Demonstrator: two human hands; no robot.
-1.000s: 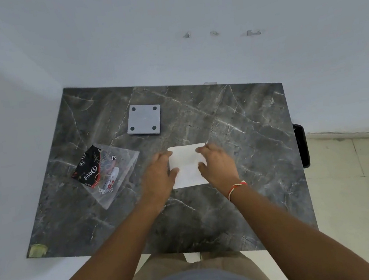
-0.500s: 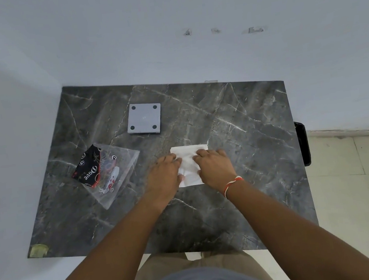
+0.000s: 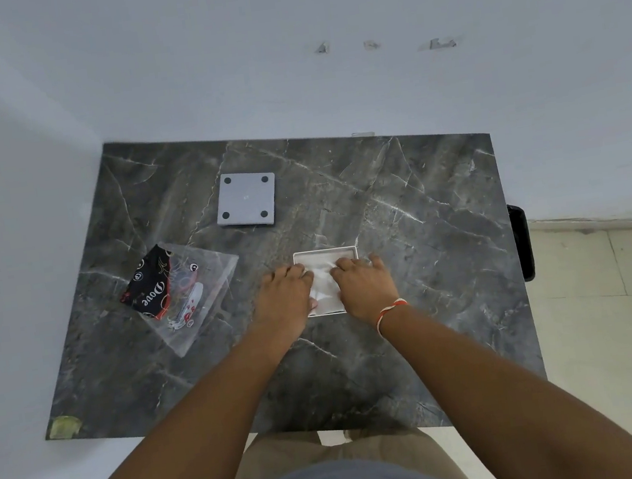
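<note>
A shallow white square box lies on the dark marble table, its raised rim showing at the far side. A creased white sheet lies in it between my hands. My left hand covers the box's left part, fingers bent down onto the sheet and thumb lying on it. My right hand, with a red-and-white thread at the wrist, covers the right part in the same way. The box's sides are hidden under my hands.
A grey square plate with four dark dots lies further back. A clear plastic bag holding a black printed pouch lies to the left. White walls close the table's left and far sides. A black object sits at the right edge.
Both hands have moved inward over the white sheet. The sheet, flat a second ago, is now creased and narrower, and the box rim shows at its far side.
</note>
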